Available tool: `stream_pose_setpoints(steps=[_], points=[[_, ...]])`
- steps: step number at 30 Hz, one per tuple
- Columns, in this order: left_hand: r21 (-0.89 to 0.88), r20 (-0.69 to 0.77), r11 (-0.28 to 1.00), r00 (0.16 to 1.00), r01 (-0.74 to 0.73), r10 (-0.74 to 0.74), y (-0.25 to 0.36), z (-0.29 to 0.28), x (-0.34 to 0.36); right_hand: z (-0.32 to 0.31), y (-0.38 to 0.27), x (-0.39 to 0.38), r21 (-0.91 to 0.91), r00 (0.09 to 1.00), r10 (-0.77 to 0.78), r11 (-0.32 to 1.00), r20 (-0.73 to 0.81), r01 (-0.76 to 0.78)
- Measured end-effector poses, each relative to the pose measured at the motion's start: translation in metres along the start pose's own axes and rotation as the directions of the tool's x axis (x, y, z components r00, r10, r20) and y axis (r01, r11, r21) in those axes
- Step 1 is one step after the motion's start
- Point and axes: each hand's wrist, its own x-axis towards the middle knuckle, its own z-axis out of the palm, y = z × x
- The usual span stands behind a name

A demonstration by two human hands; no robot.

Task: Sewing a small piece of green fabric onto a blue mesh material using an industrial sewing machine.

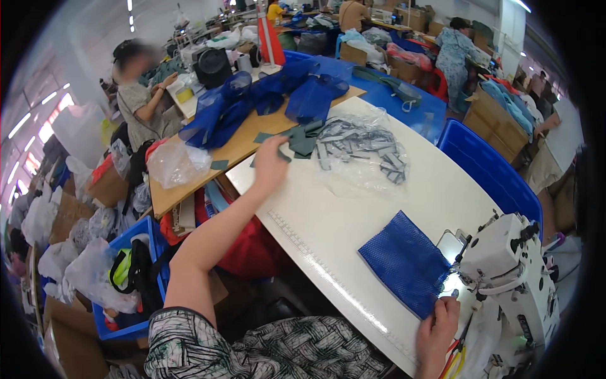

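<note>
At the far left end of the white sewing table (pixel 303 252), my left hand (pixel 271 165) reaches onto a loose pile of dark green fabric pieces (pixel 304 140). Its fingers are curled, with one of the small pieces between thumb and fingers. My right hand (pixel 437 331) is closed at the near corner of a blue mesh fabric panel (pixel 404 262). This panel lies flat, its right edge beside the needle area of a white sewing machine (pixel 505 265). A lamp lights the spot just beyond my right fingertips.
A clear plastic bag of grey strips (pixel 363 148) lies beyond the panel. Blue mesh fabric (pixel 221 114) is heaped on a brown board. Scissors (pixel 456 360) rest beside my right hand. A blue bin (pixel 492 170) stands behind the table, and a blue crate (pixel 129 325) at left. Several people work around.
</note>
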Motion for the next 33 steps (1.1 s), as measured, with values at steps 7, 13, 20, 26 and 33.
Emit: stream_pose_setpoints(steps=[7, 13, 20, 26, 33], points=[[0.118, 0.226, 0.991, 0.970, 0.063, -0.088, -0.019, -0.049, -0.031, -0.002, -0.002, 0.006, -0.030, 0.999, -0.003, 1.000, -0.051, 0.002], [-0.314, 0.178, 0.939, 0.980, 0.142, -0.089, 0.078, -0.031, -0.022, -0.001, 0.005, 0.001, 0.069, 0.981, 0.148, 0.988, -0.125, -0.141], [-0.597, 0.677, 0.629, 0.734, 0.497, 0.062, 0.277, -0.001, -0.046, -0.002, 0.006, 0.001, 0.187, 0.934, 0.137, 0.979, -0.329, -0.077], [-0.655, 0.727, 0.378, 0.411, 0.654, 0.549, 0.325, 0.050, -0.091, 0.000, 0.013, -0.004, 0.595, 0.984, 0.110, 0.803, -0.137, -0.007], [-0.400, 0.810, 0.437, 0.088, 0.805, 0.579, 0.310, 0.058, -0.092, 0.001, 0.005, -0.007, 0.775, 0.903, 0.396, 0.514, 0.167, -0.368]])
